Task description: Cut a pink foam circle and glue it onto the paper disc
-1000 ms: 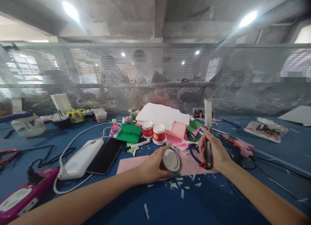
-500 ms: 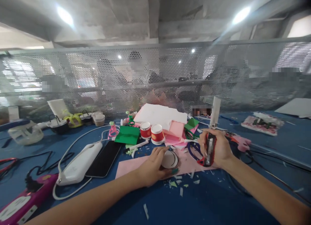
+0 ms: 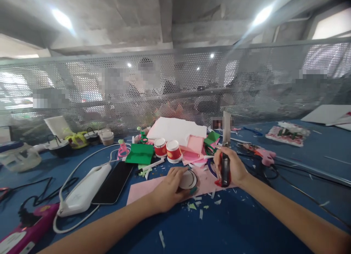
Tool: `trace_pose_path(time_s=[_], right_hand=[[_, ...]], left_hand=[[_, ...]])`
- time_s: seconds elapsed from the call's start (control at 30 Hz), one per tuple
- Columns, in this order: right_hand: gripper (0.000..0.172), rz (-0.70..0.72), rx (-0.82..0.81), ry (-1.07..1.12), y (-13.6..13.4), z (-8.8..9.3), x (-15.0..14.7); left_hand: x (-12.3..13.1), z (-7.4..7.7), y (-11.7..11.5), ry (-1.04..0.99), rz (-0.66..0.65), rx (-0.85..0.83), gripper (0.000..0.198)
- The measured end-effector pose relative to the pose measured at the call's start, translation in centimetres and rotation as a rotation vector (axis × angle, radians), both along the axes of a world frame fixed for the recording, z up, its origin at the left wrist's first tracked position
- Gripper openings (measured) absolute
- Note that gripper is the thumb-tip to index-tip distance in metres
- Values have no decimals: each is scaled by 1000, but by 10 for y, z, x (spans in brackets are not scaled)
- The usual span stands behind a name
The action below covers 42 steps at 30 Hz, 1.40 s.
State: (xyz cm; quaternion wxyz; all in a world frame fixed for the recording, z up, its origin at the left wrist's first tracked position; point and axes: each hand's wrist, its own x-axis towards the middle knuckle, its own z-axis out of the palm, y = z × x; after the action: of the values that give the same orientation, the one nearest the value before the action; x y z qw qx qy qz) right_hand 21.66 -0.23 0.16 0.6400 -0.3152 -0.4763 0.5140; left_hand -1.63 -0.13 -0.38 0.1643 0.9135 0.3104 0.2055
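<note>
My left hand (image 3: 170, 186) is curled around a round white piece (image 3: 188, 180) marked with a dark curved line, holding it down on a pink paper sheet (image 3: 142, 190). In my right hand (image 3: 236, 167) is a utility knife (image 3: 225, 170) with a red and black handle, its broad blade pointing up, away from the white piece. Small paper scraps (image 3: 192, 206) lie just in front of the pink sheet. Two red and white paper cups (image 3: 174, 151) stand behind my left hand.
Left of the sheet are a black phone (image 3: 113, 182), a white power bank (image 3: 86, 190) with a cable, and a magenta power strip (image 3: 33, 228). Green paper (image 3: 139, 153) and a marker (image 3: 150, 165) lie nearby. A pink glue gun (image 3: 265, 156) is at right. A perforated screen (image 3: 181, 93) stands behind.
My right hand has moved a little left with the knife, toward the white piece. My left hand keeps its hold. The whole view has shifted slightly.
</note>
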Motion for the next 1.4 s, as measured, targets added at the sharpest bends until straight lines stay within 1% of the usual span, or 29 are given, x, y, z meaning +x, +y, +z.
trace_pose_path(time_s=[0.17,0.43,0.57,0.63,0.73,0.8,0.87,0.97,1.03,1.17,1.2,1.27,1.33,1.4], right_hand=[[41,19,26,-20,-2,3,4],[38,71,17,-29,-6,10,7],[37,112,-14,-39,-6,10,7],[38,116,8,-56,-6,8,6],[41,99,95,-46,-5,2,2],[40,94,123,-44,-3,-1,-1],[38,96,109,-51,-1,-3,-3],[33,91,37,-78,2,-5,-6],[33,91,3,-88,0,-4,-8],[40,168,-9,36,-9,3,-14],[39,174,-19,66,-10,5,-15],[35,111,-47,93,-12,8,-16],[39,-1,-68,98,-10,9,-15],[41,-61,-89,111,-8,9,-14]], left_hand=[[1,-1,-1,10,-12,19,51],[3,0,-4,30,14,52,50],[3,0,-5,35,10,50,49],[3,0,-5,41,7,46,48],[3,0,-4,47,10,47,48],[3,0,-3,33,5,52,49],[3,-1,-2,19,-13,63,48],[1,-4,-1,8,-34,93,46],[0,-7,0,3,-38,109,45],[-1,-9,1,-4,-53,123,46],[-1,-9,2,-2,-57,126,47],[-1,-9,2,6,-65,132,47],[-1,-8,2,14,-68,135,47],[-1,-8,2,18,-69,136,47]])
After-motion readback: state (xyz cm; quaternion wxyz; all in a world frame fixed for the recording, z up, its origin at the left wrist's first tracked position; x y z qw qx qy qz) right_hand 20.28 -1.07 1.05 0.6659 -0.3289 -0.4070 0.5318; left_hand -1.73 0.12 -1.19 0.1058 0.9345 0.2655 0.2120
